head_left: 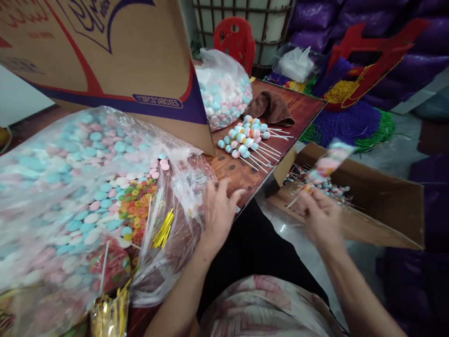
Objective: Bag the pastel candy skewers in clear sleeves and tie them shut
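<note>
Right hand (321,213) pinches the wrapped candy stick (328,164), which appears over the open carton (372,227); a loose pinch could drop it on the floor (298,245). Left hand (219,210), fingers spread, is beside the plastic bag (147,133); pulling this may spill candies (105,196).

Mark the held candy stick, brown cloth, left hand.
Candy stick (329,163): head view, blurred candy part.
Brown cloth (269,107): head view, middle of its folds.
Left hand (219,211): head view, back of the hand.

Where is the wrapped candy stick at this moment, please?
In the head view, the wrapped candy stick is at right, in the right hand, seen against the open cardboard box.
</note>
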Demonstrator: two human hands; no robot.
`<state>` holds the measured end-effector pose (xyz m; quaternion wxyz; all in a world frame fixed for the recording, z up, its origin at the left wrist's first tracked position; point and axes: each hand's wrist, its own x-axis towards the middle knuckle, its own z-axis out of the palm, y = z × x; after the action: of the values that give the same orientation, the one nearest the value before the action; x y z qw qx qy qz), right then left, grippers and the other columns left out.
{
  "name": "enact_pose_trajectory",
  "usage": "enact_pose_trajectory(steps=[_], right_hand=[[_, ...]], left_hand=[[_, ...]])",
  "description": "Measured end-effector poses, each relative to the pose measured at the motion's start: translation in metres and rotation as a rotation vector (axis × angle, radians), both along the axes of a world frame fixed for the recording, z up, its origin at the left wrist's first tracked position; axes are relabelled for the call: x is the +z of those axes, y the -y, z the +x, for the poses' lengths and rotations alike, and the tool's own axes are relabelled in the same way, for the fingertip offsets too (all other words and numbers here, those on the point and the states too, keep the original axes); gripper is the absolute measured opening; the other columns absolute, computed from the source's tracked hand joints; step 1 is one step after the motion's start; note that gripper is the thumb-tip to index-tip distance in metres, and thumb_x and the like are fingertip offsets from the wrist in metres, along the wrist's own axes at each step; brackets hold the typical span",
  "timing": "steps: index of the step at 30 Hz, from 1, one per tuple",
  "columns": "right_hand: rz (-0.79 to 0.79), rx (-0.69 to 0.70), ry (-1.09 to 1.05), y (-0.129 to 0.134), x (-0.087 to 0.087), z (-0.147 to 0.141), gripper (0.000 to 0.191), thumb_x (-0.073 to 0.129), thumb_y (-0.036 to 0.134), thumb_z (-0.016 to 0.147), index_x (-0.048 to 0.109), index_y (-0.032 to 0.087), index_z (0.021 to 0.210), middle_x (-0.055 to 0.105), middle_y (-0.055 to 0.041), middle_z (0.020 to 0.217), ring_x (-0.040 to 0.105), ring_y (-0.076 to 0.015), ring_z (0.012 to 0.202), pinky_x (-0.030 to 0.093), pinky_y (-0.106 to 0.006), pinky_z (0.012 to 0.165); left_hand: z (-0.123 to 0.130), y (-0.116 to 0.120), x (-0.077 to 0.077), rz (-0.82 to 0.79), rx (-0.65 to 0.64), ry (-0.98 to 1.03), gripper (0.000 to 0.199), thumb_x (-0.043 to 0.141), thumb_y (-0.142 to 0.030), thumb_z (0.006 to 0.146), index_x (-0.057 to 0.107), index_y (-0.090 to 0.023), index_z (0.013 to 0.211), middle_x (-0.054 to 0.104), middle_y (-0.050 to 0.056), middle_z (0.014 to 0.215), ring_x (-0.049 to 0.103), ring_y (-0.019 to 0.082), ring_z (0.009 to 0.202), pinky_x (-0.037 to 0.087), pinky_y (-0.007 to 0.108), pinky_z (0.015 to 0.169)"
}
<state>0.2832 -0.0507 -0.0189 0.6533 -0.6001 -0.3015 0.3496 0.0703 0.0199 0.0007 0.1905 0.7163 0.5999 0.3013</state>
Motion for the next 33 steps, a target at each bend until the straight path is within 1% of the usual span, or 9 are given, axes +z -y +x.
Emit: enact_pose_trajectory(steps=[3,5,8,12,14,17,21,29,33], right_hand=[[-0.026,-0.098,-0.149,-0.025,-0.003,0.054,0.022,0.074,0.032,0.076,0.060,0.017,0.068,0.054,0.0014,0.064,0.042,-0.0073,0.053,0.027,-0.023,0.048],[-0.111,-0.207,-0.109,-0.036,-0.006,0.065,0.016,0.070,0.029,0.078,0.063,0.017,0.071,0.057,-0.0003,0.064,0.042,-0.0071,0.049,0.027,-0.024,0.046],[-0.055,-0.185,0.149,-0.036,-0.008,0.032,0.014,0.069,0.028,0.079,0.067,0.019,0.089,0.060,0.0019,0.066,0.046,-0.0097,0.051,0.034,-0.024,0.049],[0.031,0.255,0.541,-0.027,-0.002,-0.056,0.014,0.055,0.028,0.094,0.068,0.021,0.093,0.068,-0.0026,0.083,0.061,-0.0167,0.075,0.047,-0.031,0.070],[0.086,0.377,0.787,-0.030,0.001,-0.091,0.018,0.052,0.025,0.097,0.068,0.021,0.088,0.068,-0.0050,0.087,0.060,-0.0191,0.084,0.046,-0.034,0.079],[-0.003,0.437,1.150,-0.044,0.001,-0.124,0.013,0.061,0.031,0.094,0.068,0.019,0.094,0.067,-0.0090,0.095,0.056,-0.0238,0.088,0.040,-0.037,0.078],[-0.124,0.465,1.324,-0.059,-0.007,-0.141,0.015,0.066,0.034,0.092,0.066,0.019,0.090,0.068,-0.0079,0.095,0.056,-0.0247,0.088,0.033,-0.036,0.077],[-0.214,0.427,1.350,-0.060,-0.012,-0.148,0.009,0.057,0.025,0.097,0.062,0.018,0.094,0.067,-0.0081,0.094,0.059,-0.0237,0.089,0.032,-0.035,0.079],[-0.247,0.401,1.386,-0.062,-0.010,-0.149,0.009,0.058,0.026,0.096,0.060,0.017,0.098,0.066,-0.0106,0.097,0.060,-0.0253,0.088,0.034,-0.036,0.077]], left_hand=[[-0.021,-0.015,-0.005,-0.006,0.100,-0.292,0.038,0.069,-0.036,0.085,0.063,-0.014,0.116,0.061,0.016,0.107,0.058,0.033,0.104,0.044,0.045,0.088],[-0.030,-0.021,-0.011,-0.055,0.113,-0.316,0.036,0.066,-0.030,0.086,0.061,-0.014,0.117,0.064,0.013,0.098,0.061,0.032,0.098,0.044,0.043,0.085],[-0.040,-0.027,-0.017,-0.105,0.147,-0.142,0.028,0.058,-0.021,0.086,0.061,-0.018,0.114,0.066,0.004,0.079,0.065,0.024,0.081,0.045,0.035,0.076],[-0.057,-0.031,-0.012,-0.070,0.240,0.085,0.024,0.054,-0.022,0.084,0.062,-0.020,0.107,0.064,0.000,0.073,0.060,0.018,0.063,0.042,0.028,0.063],[-0.068,-0.030,-0.005,0.016,0.273,0.042,0.026,0.053,-0.021,0.084,0.063,-0.021,0.108,0.062,0.000,0.072,0.059,0.017,0.064,0.043,0.029,0.064],[-0.084,-0.024,0.002,0.118,0.267,-0.164,0.028,0.050,-0.018,0.084,0.068,-0.021,0.106,0.064,0.004,0.080,0.060,0.021,0.075,0.044,0.032,0.073],[-0.096,-0.013,-0.004,0.040,0.156,-0.313,0.028,0.047,-0.018,0.088,0.072,-0.019,0.098,0.065,0.009,0.088,0.062,0.024,0.080,0.045,0.034,0.076],[-0.090,-0.006,-0.019,-0.027,0.005,-0.098,0.029,0.052,-0.024,0.091,0.070,-0.019,0.113,0.070,0.008,0.096,0.065,0.022,0.088,0.049,0.034,0.084],[-0.085,-0.004,-0.020,-0.029,-0.015,-0.160,0.032,0.050,-0.022,0.092,0.070,-0.019,0.116,0.069,0.010,0.100,0.065,0.024,0.090,0.049,0.035,0.084]])
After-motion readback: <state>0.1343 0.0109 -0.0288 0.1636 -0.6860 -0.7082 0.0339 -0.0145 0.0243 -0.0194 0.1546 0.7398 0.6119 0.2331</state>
